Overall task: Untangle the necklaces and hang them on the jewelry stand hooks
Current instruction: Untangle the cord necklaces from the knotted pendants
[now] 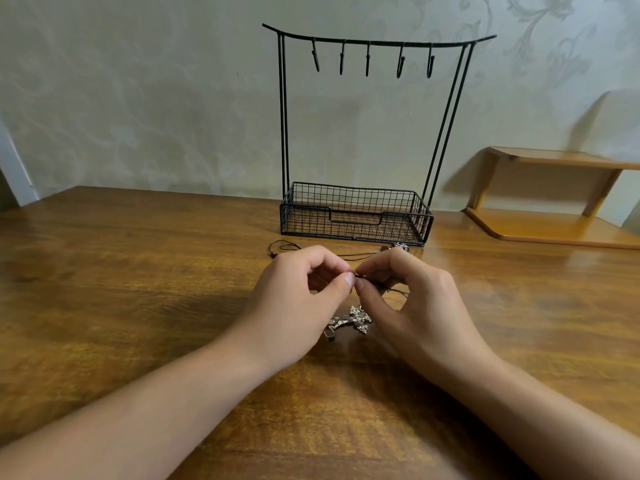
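Note:
A black wire jewelry stand (284,133) with a basket base (356,230) stands at the back of the wooden table; several bare hooks (367,60) hang from its top bar. Thin dark necklace cords (287,244) lie tangled in front of the basket. My left hand (294,306) and my right hand (412,299) meet fingertip to fingertip, both pinching the dark cord between thumb and forefinger. A silver cross pendant (356,320) lies on the table just below my hands. A small pendant (401,247) lies by the basket's right front corner.
The wooden table (138,289) reaches to the wall behind the stand. A light wooden corner shelf (554,223) sits at the right back. A white edge (14,168) shows at the far left.

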